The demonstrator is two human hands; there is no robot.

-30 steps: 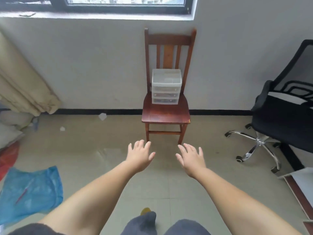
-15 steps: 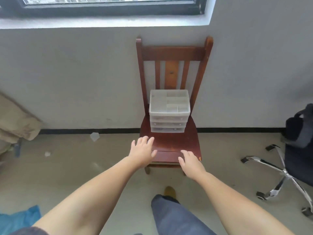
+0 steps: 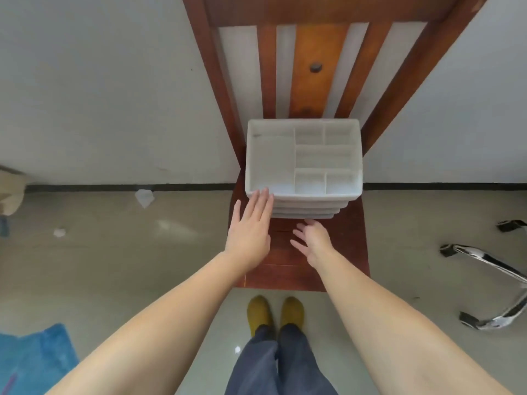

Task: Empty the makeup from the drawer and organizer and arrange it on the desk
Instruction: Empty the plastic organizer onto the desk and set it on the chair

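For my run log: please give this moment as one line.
left hand: open, at organizer corner | right hand: open, before drawers | chair: holds organizer

Head view: looks steeply down, close above organizer (image 3: 303,161) on chair (image 3: 353,232).

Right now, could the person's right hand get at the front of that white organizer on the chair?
Probably yes. The right hand hangs open over the chair seat, just short of the white organizer's drawer fronts, with nothing between them. The left hand is off at the left corner.
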